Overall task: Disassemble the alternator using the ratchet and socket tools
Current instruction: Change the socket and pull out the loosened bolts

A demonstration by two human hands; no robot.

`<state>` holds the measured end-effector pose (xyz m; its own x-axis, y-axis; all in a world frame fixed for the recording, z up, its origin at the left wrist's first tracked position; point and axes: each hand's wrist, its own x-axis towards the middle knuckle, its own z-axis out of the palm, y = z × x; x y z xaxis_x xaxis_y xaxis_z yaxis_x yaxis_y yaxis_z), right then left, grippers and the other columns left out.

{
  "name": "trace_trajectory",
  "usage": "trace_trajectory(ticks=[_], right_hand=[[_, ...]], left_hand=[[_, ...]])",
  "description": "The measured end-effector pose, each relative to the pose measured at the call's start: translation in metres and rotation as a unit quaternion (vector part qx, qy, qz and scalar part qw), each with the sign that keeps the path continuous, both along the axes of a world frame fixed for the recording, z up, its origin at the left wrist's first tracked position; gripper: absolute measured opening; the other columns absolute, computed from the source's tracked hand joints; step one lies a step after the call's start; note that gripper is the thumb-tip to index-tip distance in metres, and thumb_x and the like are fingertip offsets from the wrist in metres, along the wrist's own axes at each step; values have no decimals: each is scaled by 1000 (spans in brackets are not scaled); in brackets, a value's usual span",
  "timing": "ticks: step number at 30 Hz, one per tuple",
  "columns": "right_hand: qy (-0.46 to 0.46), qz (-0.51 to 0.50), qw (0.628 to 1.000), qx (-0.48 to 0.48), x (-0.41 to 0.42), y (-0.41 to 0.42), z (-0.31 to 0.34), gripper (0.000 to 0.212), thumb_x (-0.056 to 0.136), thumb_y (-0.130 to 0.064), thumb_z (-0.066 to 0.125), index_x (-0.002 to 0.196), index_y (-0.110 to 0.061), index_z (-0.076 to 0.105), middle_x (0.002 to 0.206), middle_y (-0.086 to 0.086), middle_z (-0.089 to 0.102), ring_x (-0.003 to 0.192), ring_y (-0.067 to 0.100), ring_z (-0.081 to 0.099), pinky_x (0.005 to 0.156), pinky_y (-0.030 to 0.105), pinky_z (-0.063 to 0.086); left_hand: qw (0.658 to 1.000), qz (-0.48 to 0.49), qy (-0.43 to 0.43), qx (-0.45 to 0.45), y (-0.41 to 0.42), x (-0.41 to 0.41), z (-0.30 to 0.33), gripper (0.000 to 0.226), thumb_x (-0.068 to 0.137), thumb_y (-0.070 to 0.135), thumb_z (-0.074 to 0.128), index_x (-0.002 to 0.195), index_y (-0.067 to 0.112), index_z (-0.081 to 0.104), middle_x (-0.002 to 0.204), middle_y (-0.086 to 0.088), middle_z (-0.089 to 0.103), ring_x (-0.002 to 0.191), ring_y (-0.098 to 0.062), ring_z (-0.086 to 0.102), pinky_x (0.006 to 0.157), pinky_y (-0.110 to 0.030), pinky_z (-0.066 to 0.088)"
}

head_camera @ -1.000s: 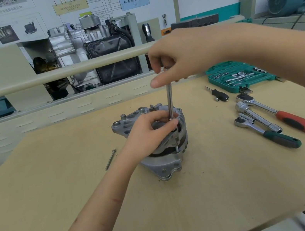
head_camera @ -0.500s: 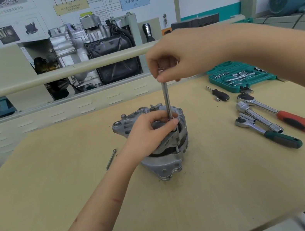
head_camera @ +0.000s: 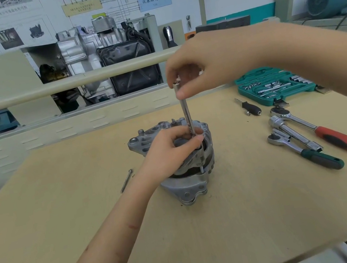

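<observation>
Pinched between the thumb and curled fingers of the right hand point(head_camera: 209, 64), the top of a slim steel extension bar point(head_camera: 185, 110) stands almost upright over the alternator point(head_camera: 185, 180), while the left hand point(head_camera: 167, 153) wraps over the top of the housing, its fingertips closed around the bar's lower end. That lower end, and whatever socket or bolt it meets, is hidden behind the left fingers, so the seat cannot be made out. The alternator sits on end near the middle of the pale wooden table point(head_camera: 232, 232), a cast silver body with ribbed vents, a dark band around its waist and a mounting lug at the base facing the viewer; a thin vertical pin shows at its right side. Bare tabletop lies all round it, widest toward the near edge, which is cut off at the lower right. A loose long bolt point(head_camera: 126, 180) lies just left of the alternator. Well to the right lie three ratchets: a red-handled ratchet point(head_camera: 320, 128), a green-handled ratchet point(head_camera: 306, 152) and an all-metal one point(head_camera: 293, 133) between them, overlapping closely. Farther back sit a small black-handled driver point(head_camera: 249, 107) and an open green socket case point(head_camera: 275, 85), its right end covered by the right forearm.
</observation>
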<state>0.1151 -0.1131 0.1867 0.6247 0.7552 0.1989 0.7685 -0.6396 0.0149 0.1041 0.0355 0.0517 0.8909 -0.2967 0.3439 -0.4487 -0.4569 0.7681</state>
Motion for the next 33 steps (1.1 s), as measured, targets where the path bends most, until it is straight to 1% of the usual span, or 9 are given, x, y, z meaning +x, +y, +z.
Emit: trace_trajectory(ticks=[4,9,13,16,19,22,25,30,33], right_hand=[[-9,-12,1000,-1,2,2,-4,26,87,-35,52,80,-11,56,65,-1,60,58,10,55,54,14,38],[36,-19,999,0,-3,0,1,25,87,-36,51,102,-20,62,75,-3,64,65,10,61,65,28,49],[-16,-26,999,21,-1,3,-5,26,90,-34,50,79,-12,58,59,-8,51,53,5,46,51,8,34],[-10,-8,1000,16,-3,2,-5,13,90,-16,49,94,-18,62,78,-3,58,70,10,51,63,13,37],[21,-8,1000,8,-4,2,-5,25,90,-24,51,114,-22,57,86,-12,56,85,11,54,65,13,39],[7,-28,999,19,-2,3,-7,27,89,-40,50,96,-16,57,68,-11,52,63,5,54,53,10,37],[-36,-18,999,23,-2,2,-7,14,91,-25,50,84,-14,55,63,-12,45,56,1,42,54,6,34],[3,-38,999,14,-4,1,-5,38,91,-26,51,127,-17,43,92,-3,55,82,14,52,65,23,37],[-55,-53,997,-19,-1,1,-7,27,91,-41,45,99,-16,53,70,-9,48,63,4,44,53,22,31]], left_hand=[[1000,-2,1,-5,0,-1,1,11,87,24,60,95,31,64,87,20,65,82,16,57,72,0,41],[1000,-5,3,-16,0,-1,0,11,87,22,60,94,29,65,83,19,65,78,14,58,70,0,41],[1000,-12,0,-18,-1,-2,1,12,87,22,61,92,33,63,81,23,64,78,16,58,70,0,41],[1000,-15,4,-21,0,-2,1,13,88,23,59,93,34,62,83,21,64,78,15,58,69,-1,42],[999,-20,13,-22,1,-2,1,15,89,22,56,94,35,61,90,17,67,84,11,60,73,-3,45],[999,-18,16,-29,1,-1,0,14,88,23,58,92,36,63,89,17,68,86,8,61,75,-6,47],[999,-17,6,-30,1,-1,0,13,87,24,60,90,35,64,86,19,67,82,10,60,74,-5,46],[999,-31,5,-38,3,0,1,17,88,21,59,90,37,62,84,20,67,84,10,61,73,-5,46],[999,-24,-1,-48,2,0,0,16,86,20,62,87,35,64,71,25,67,77,12,61,66,-2,43]])
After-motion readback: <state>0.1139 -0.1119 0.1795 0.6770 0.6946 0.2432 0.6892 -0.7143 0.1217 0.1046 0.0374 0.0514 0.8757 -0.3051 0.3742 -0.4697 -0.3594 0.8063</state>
